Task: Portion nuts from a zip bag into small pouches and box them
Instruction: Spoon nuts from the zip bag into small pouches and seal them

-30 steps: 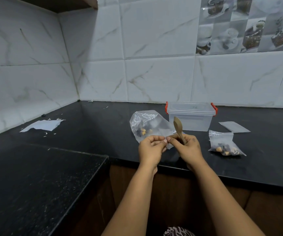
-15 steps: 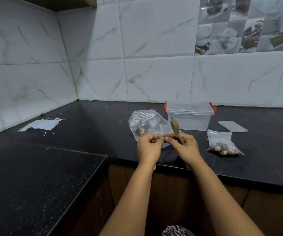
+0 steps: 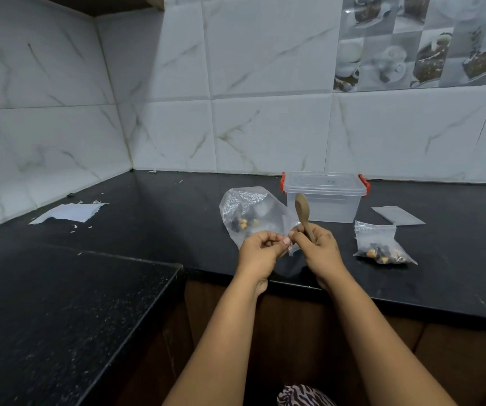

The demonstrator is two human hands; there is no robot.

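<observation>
A clear zip bag (image 3: 252,213) holding a few nuts lies on the black counter, its near edge lifted. My left hand (image 3: 261,253) pinches that edge. My right hand (image 3: 319,249) pinches the same edge just beside it and also grips a wooden spoon (image 3: 302,210), whose bowl points up. A small filled pouch (image 3: 381,244) of nuts lies to the right. Behind the hands stands a clear plastic box (image 3: 323,200) with red clips and its lid on. An empty flat pouch (image 3: 397,215) lies right of the box.
The black counter (image 3: 148,218) runs into a corner on the left, with a lower black surface (image 3: 45,312) in the near left. A torn white paper (image 3: 69,213) and small scraps lie at the left. Tiled walls close the back and left.
Both hands keep pinching the bag's edge and have barely shifted; the spoon stays upright in my right hand.
</observation>
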